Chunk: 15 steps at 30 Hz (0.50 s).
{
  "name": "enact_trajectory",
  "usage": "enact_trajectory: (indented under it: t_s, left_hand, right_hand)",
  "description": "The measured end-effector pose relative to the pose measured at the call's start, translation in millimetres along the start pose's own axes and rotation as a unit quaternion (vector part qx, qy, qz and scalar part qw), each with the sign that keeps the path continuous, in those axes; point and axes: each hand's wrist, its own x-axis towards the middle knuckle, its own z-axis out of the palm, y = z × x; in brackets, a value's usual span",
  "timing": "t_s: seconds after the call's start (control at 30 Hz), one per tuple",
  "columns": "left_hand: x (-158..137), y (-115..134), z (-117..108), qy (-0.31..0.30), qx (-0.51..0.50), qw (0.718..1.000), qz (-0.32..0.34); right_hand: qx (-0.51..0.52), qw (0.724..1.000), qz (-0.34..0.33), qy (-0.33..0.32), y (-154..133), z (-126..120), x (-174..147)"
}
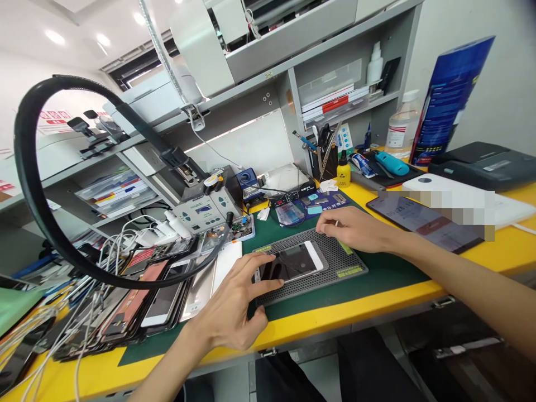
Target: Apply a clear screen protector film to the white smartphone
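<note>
A white-framed phone (295, 262) with a black screen lies face up on a grey perforated mat (341, 258). Stretched over its left end is my left hand (237, 298), fingers apart, with fingertips touching the screen area. The thumb hangs below, off the phone. My right hand (349, 226) sits above the mat's upper right edge with its fingers curled together. A tiny pale spot shows at those fingertips, but I cannot make out whether they hold anything. Under the mat is a green work mat (389, 271).
Stacked phones and screens (159, 307) crowd the left, with tangled white cables. A thick black hose (20, 167) loops over them from a station (205, 212). Behind stand a yellow bottle (343, 170) and tool holder (324, 159). A large phone (427, 223) lies right, beneath my right forearm.
</note>
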Motion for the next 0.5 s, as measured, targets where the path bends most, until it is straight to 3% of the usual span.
enact_trajectory:
  t_s: [0.5]
  left_hand:
    - [30, 7, 1, -0.015, -0.005, 1.0, 0.02]
  right_hand:
    - [0.006, 1.0, -0.007, 0.002, 3, 1, 0]
